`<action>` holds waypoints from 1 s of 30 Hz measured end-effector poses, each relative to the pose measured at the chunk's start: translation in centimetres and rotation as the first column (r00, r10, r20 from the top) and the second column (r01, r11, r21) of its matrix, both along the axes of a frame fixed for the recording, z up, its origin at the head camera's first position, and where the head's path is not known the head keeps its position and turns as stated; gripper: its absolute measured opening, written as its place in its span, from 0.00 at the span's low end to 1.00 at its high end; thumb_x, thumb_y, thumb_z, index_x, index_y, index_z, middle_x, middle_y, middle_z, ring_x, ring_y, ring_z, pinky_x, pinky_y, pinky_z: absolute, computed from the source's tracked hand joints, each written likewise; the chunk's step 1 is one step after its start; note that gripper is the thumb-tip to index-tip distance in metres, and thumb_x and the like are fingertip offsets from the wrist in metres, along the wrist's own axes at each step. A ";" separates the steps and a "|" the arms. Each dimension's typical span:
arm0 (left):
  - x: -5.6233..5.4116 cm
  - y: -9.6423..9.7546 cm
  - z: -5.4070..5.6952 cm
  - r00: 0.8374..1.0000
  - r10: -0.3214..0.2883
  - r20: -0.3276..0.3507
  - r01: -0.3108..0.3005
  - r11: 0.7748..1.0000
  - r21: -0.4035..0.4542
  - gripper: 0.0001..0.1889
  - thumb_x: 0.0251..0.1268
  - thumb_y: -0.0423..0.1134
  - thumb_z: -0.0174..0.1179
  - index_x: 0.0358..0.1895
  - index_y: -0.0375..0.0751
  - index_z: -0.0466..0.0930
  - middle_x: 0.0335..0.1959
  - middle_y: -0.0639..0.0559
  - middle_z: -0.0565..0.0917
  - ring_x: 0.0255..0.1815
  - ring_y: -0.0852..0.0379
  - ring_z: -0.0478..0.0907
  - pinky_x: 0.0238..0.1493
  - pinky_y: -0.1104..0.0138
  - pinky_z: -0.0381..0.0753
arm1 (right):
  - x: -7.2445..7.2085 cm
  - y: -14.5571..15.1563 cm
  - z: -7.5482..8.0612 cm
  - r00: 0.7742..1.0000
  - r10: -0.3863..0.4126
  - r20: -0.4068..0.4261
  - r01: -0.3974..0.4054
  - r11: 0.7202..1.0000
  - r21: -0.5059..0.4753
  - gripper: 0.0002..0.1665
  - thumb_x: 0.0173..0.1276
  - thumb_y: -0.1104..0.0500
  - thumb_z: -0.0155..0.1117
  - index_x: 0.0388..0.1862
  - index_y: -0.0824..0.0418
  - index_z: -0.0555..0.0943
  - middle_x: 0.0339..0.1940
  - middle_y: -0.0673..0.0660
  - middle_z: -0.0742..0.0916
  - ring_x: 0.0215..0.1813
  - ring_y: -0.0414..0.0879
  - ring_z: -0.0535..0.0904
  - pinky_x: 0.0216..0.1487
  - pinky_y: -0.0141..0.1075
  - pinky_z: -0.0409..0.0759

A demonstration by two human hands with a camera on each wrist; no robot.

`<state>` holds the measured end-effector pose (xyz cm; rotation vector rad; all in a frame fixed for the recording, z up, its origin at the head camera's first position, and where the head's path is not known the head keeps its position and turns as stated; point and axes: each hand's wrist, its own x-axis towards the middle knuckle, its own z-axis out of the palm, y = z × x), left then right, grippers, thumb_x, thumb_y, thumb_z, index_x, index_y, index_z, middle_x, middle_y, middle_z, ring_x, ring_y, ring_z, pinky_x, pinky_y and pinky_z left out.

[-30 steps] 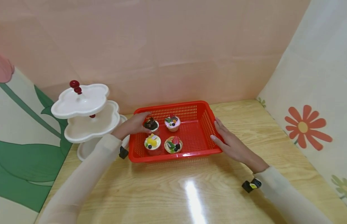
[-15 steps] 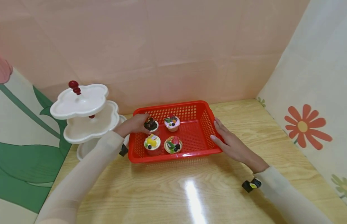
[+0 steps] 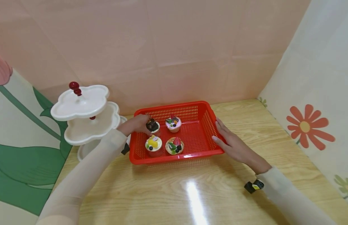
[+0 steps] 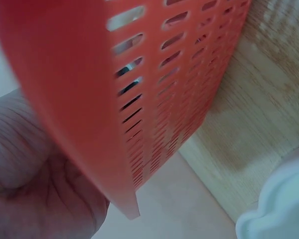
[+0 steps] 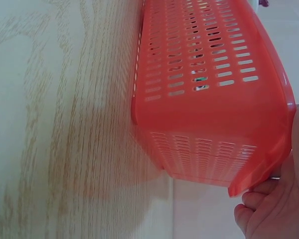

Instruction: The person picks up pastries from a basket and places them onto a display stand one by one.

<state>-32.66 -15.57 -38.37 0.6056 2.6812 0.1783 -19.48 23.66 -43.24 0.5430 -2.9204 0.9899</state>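
Note:
Inside the red basket (image 3: 196, 134), at its back left, my left hand (image 3: 138, 124) grips a cupcake (image 3: 152, 126) with a dark chocolate topping, fingers behind it and thumb in front. Around it sit a yellow-topped cupcake (image 3: 153, 145), a pink-cream cupcake (image 3: 173, 123) and a fruit tart (image 3: 175, 146) with a strawberry on top. My right hand (image 3: 232, 143) holds the basket's right rim, thumb over the inner side. In the right wrist view the fingers (image 5: 254, 201) lie along the rim's outside. The left wrist view shows my palm (image 4: 50, 199) behind the basket wall, which hides the cupcake.
A three-tier white stand (image 3: 87, 104) with a red knob stands left of the basket, close to my left forearm. Everything rests on a wooden table (image 3: 151, 193). A pink backdrop (image 3: 174, 53) rises behind, and a flowered sheet (image 3: 311, 81) borders the right side.
My left fingers have closed in around the chocolate cupcake, which has shifted very slightly right. The right hand keeps its place on the basket rim.

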 end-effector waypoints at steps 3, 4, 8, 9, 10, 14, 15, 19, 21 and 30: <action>0.1 0.2 0.0 1.000 0.000 0.001 0.000 1.000 0.011 0.35 0.52 0.47 0.76 0.60 0.33 0.74 0.55 0.41 0.83 0.55 0.47 0.79 0.62 0.55 0.78 | 0.0 0.1 -0.1 1.000 -0.002 0.001 0.002 1.000 -0.006 0.44 0.78 0.41 0.50 0.82 0.56 0.46 0.84 0.52 0.47 0.82 0.59 0.48 0.72 0.64 0.61; 0.2 0.2 0.0 1.000 -0.001 -0.001 0.001 1.000 0.015 0.33 0.52 0.47 0.76 0.58 0.34 0.75 0.54 0.41 0.83 0.54 0.48 0.79 0.62 0.55 0.79 | 0.0 0.1 -0.1 1.000 -0.004 0.002 0.004 1.000 -0.008 0.44 0.78 0.41 0.50 0.82 0.56 0.46 0.84 0.51 0.46 0.82 0.59 0.48 0.72 0.63 0.62; 0.4 0.3 -0.1 1.000 0.006 -0.006 -0.006 1.000 0.023 0.30 0.52 0.45 0.76 0.56 0.34 0.75 0.52 0.41 0.83 0.52 0.48 0.79 0.60 0.55 0.79 | 0.0 0.1 -0.3 1.000 -0.008 0.005 0.008 1.000 -0.017 0.44 0.78 0.43 0.51 0.82 0.55 0.46 0.84 0.47 0.45 0.83 0.58 0.48 0.73 0.63 0.61; 0.5 0.3 -0.2 1.000 0.010 -0.005 -0.010 1.000 0.022 0.30 0.53 0.45 0.76 0.56 0.34 0.75 0.52 0.42 0.83 0.52 0.48 0.79 0.60 0.55 0.79 | 0.0 0.2 -0.3 1.000 -0.008 0.004 0.008 1.000 -0.018 0.44 0.78 0.43 0.51 0.82 0.55 0.46 0.84 0.47 0.45 0.83 0.58 0.48 0.73 0.63 0.61; 0.5 0.3 -0.2 1.000 0.013 -0.005 -0.013 1.000 0.017 0.30 0.53 0.45 0.75 0.56 0.34 0.75 0.52 0.41 0.83 0.52 0.48 0.79 0.60 0.55 0.79 | 0.0 0.1 -0.3 1.000 -0.007 0.003 0.008 1.000 -0.019 0.44 0.78 0.44 0.52 0.82 0.55 0.46 0.84 0.47 0.45 0.83 0.58 0.48 0.72 0.63 0.62; 0.6 0.4 -0.4 0.999 0.033 -0.002 -0.032 0.999 0.026 0.31 0.52 0.44 0.76 0.57 0.34 0.75 0.52 0.41 0.83 0.52 0.48 0.79 0.61 0.55 0.79 | 0.0 0.1 -0.4 1.000 -0.007 0.003 0.007 1.000 -0.021 0.44 0.77 0.45 0.52 0.82 0.55 0.46 0.84 0.47 0.46 0.83 0.58 0.48 0.72 0.63 0.63; 0.6 0.3 -0.4 0.999 0.034 -0.004 -0.034 0.999 0.033 0.30 0.52 0.44 0.76 0.57 0.34 0.75 0.52 0.41 0.83 0.51 0.48 0.79 0.61 0.55 0.79 | 0.0 0.1 -0.4 1.000 -0.007 0.003 0.007 1.000 -0.021 0.43 0.77 0.45 0.52 0.82 0.55 0.46 0.84 0.47 0.46 0.83 0.58 0.48 0.72 0.63 0.62; 0.5 0.4 -0.7 0.999 0.025 -0.022 -0.024 0.999 0.041 0.29 0.52 0.43 0.76 0.55 0.34 0.76 0.50 0.41 0.84 0.49 0.48 0.79 0.59 0.56 0.80 | 0.0 0.1 -0.3 1.000 -0.008 0.003 0.008 1.000 -0.020 0.44 0.78 0.43 0.52 0.82 0.55 0.46 0.84 0.48 0.46 0.83 0.58 0.48 0.72 0.63 0.61; 0.5 0.4 -0.8 0.999 0.024 -0.029 -0.023 0.999 0.038 0.28 0.52 0.43 0.75 0.54 0.34 0.77 0.48 0.41 0.84 0.47 0.49 0.79 0.57 0.57 0.81 | -0.1 0.1 -0.3 1.000 -0.007 0.001 0.007 1.000 -0.017 0.44 0.78 0.42 0.51 0.82 0.55 0.46 0.84 0.48 0.46 0.83 0.58 0.48 0.73 0.64 0.61; 0.5 0.3 -1.1 0.998 0.015 -0.058 -0.013 0.999 0.032 0.29 0.52 0.47 0.75 0.53 0.35 0.76 0.46 0.43 0.85 0.45 0.50 0.80 0.53 0.58 0.83 | -0.1 0.1 -0.3 1.000 -0.007 0.002 0.007 1.000 -0.012 0.44 0.78 0.42 0.50 0.82 0.53 0.45 0.84 0.47 0.45 0.82 0.59 0.48 0.71 0.64 0.63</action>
